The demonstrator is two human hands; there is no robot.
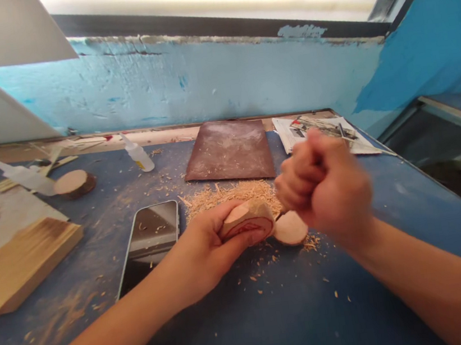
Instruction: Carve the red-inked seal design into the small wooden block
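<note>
My left hand [212,243] is closed around a round piece of wood [247,219] with cut facets on its edge and red lines drawn on its face. Just to the right, my right hand [325,182] is raised in a fist, slightly blurred. A thin dark tip shows between the fist and the wood, apparently from a thin tool whose handle the fingers hide. Under the hands lies a pale wood slice [291,228]. Behind the held piece is a heap of wood shavings [233,194].
A phone [148,242] lies left of my left hand. Behind the shavings is a brown sheet [230,150], with papers [357,136] to its right. Leftward are a glue bottle [138,153], a bark-edged wood slice [74,183], another bottle [30,179] and a wooden block [26,264].
</note>
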